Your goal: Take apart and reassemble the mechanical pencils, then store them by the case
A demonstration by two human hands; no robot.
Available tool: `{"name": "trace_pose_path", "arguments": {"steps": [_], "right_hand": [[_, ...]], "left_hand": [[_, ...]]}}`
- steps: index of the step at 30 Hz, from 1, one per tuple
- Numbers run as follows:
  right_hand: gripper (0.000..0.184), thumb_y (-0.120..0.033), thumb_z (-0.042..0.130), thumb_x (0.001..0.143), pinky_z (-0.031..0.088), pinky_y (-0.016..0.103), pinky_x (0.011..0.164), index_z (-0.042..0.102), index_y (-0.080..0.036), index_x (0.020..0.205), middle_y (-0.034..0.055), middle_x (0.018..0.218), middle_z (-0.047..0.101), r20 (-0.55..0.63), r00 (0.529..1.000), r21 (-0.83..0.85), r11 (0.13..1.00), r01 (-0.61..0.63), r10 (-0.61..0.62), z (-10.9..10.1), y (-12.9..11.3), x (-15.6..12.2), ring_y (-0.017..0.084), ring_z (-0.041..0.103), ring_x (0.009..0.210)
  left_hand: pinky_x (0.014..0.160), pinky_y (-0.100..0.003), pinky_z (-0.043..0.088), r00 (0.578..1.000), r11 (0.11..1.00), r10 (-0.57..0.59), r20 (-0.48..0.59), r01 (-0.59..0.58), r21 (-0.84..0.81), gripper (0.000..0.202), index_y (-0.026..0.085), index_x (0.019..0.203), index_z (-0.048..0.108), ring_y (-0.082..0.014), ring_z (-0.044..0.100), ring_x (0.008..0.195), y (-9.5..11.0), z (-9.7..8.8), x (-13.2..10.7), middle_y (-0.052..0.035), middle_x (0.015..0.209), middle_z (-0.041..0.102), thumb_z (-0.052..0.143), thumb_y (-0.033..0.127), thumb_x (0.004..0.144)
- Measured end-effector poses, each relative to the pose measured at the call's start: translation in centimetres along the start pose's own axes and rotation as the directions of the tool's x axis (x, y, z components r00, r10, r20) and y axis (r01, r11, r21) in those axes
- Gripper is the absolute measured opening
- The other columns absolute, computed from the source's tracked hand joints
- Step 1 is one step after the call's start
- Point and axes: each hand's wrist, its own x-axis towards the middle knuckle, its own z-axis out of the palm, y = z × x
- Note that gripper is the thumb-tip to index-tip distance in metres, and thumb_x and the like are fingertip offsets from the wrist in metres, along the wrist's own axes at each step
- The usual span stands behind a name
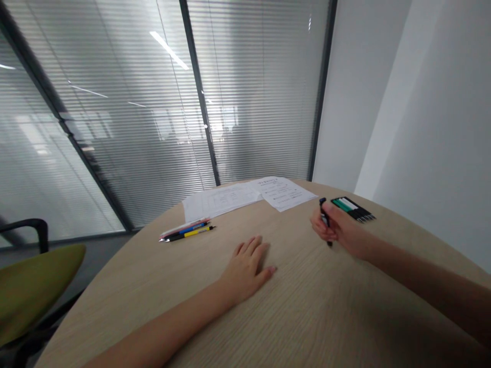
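Note:
My left hand (245, 268) lies flat on the wooden table (299, 312), fingers stretched out and nothing in it. Raised at the right, my right hand (337, 225) is closed around a black pen (324, 212), which stands nearly upright with its lower end below my fingers. Just beyond that hand rests a black case (355, 208) with green and white parts and several thin tips at its near end. To the left, several pens and pencils (187, 231) in red, blue, black and yellow lie side by side.
Printed paper sheets (289, 193) and further overlapping sheets (218, 202) lie along the table's far edge. A green chair (38, 271) with a black armrest stands at the left. Behind are a glass partition with blinds (253, 102) and a white wall (441, 128) at the right.

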Motion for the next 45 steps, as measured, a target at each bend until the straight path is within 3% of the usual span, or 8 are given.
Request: {"name": "trace_pose_path", "arguments": {"steps": [2, 4, 9, 15, 25, 34, 40, 45], "right_hand": [[0.052, -0.061, 0.029, 0.074, 0.014, 0.020, 0.032, 0.032, -0.019, 0.043, -0.0074, 0.037, 0.022, 0.062, 0.996, 0.271, 0.960, -0.073, 0.059, -0.4, -1.0, 0.1, 0.005, 0.016, 0.031], [0.056, -0.065, 0.024, 0.073, 0.014, 0.020, 0.031, 0.027, -0.019, 0.040, -0.0077, 0.035, 0.017, 0.108, 0.989, 0.430, 0.893, -0.133, 0.096, -0.9, -1.7, 0.2, 0.005, 0.014, 0.030], [0.058, -0.066, 0.021, 0.072, 0.018, 0.020, 0.030, 0.021, -0.020, 0.038, -0.0075, 0.033, 0.013, 0.196, 0.969, 0.583, 0.776, -0.238, 0.151, -1.9, -2.2, 0.4, 0.005, 0.012, 0.030], [0.051, -0.054, 0.023, 0.076, 0.019, 0.020, 0.030, 0.028, -0.020, 0.039, -0.0069, 0.034, 0.016, 0.205, 0.956, 0.579, 0.762, -0.290, 0.208, -1.7, -2.0, 0.3, 0.007, 0.015, 0.030], [0.044, -0.048, 0.025, 0.075, 0.017, 0.020, 0.030, 0.043, -0.018, 0.049, -0.0078, 0.036, 0.019, 0.174, 0.949, 0.585, 0.747, -0.315, 0.264, -1.5, -1.3, 0.3, 0.006, 0.013, 0.031], [0.059, -0.068, 0.021, 0.071, 0.019, 0.018, 0.031, 0.042, -0.017, 0.050, -0.0087, 0.035, 0.019, 0.179, 0.942, 0.577, 0.745, -0.335, 0.285, -1.5, -0.7, 0.5, 0.005, 0.015, 0.030], [0.050, -0.052, 0.023, 0.078, 0.019, 0.019, 0.031, 0.040, -0.017, 0.046, -0.0073, 0.033, 0.021, 0.199, 0.940, 0.591, 0.731, -0.340, 0.277, -1.6, -0.4, 0.4, 0.006, 0.015, 0.029], [0.045, -0.048, 0.024, 0.076, 0.018, 0.020, 0.029, 0.040, -0.018, 0.046, -0.0078, 0.032, 0.021, 0.194, 0.936, 0.583, 0.732, -0.351, 0.294, -1.3, -0.6, 0.3, 0.006, 0.013, 0.029]], "left_hand": [[0.097, -0.041, 0.021, 1.000, 1.000, 0.010, 0.011, -0.010, -0.025, 0.053, 0.016, 0.123, 0.032, -0.0217, 0.025, 0.121, 0.0, -0.2, -0.1, -0.0118, 0.132, 0.031, 0.029, 0.049, 0.081], [0.097, -0.041, 0.021, 0.999, 0.998, 0.031, 0.020, -0.030, -0.049, 0.055, 0.016, 0.124, 0.030, -0.0214, 0.026, 0.120, 0.0, -0.3, -0.1, -0.0119, 0.131, 0.032, 0.028, 0.049, 0.081], [0.097, -0.040, 0.022, 0.998, 0.997, 0.056, 0.024, -0.055, -0.061, 0.055, 0.015, 0.124, 0.030, -0.0212, 0.028, 0.119, 0.0, -0.4, 0.0, -0.0118, 0.130, 0.034, 0.028, 0.050, 0.081], [0.098, -0.038, 0.023, 0.998, 0.995, 0.061, -0.001, -0.061, -0.081, 0.054, 0.014, 0.123, 0.030, -0.0200, 0.030, 0.118, -0.1, -0.3, 0.1, -0.0108, 0.128, 0.036, 0.030, 0.048, 0.081], [0.097, -0.038, 0.024, 0.998, 0.994, 0.061, 0.003, -0.061, -0.086, 0.052, 0.014, 0.122, 0.033, -0.0202, 0.031, 0.117, 0.1, -0.6, 0.1, -0.0110, 0.127, 0.038, 0.029, 0.046, 0.082], [0.097, -0.040, 0.023, 0.998, 0.995, 0.065, -0.007, -0.065, -0.072, 0.050, 0.016, 0.120, 0.036, -0.0208, 0.030, 0.118, -0.1, -0.1, 0.1, -0.0113, 0.127, 0.038, 0.027, 0.048, 0.082], [0.096, -0.039, 0.024, 0.998, 0.995, 0.068, -0.003, -0.068, -0.067, 0.050, 0.015, 0.119, 0.037, -0.0205, 0.031, 0.117, 0.0, -0.3, 0.1, -0.0118, 0.126, 0.039, 0.026, 0.047, 0.082], [0.095, -0.040, 0.025, 0.997, 0.995, 0.072, -0.015, -0.073, -0.068, 0.047, 0.016, 0.117, 0.040, -0.0207, 0.033, 0.116, 0.0, -0.3, 0.0, -0.0117, 0.125, 0.040, 0.027, 0.046, 0.083]]}}
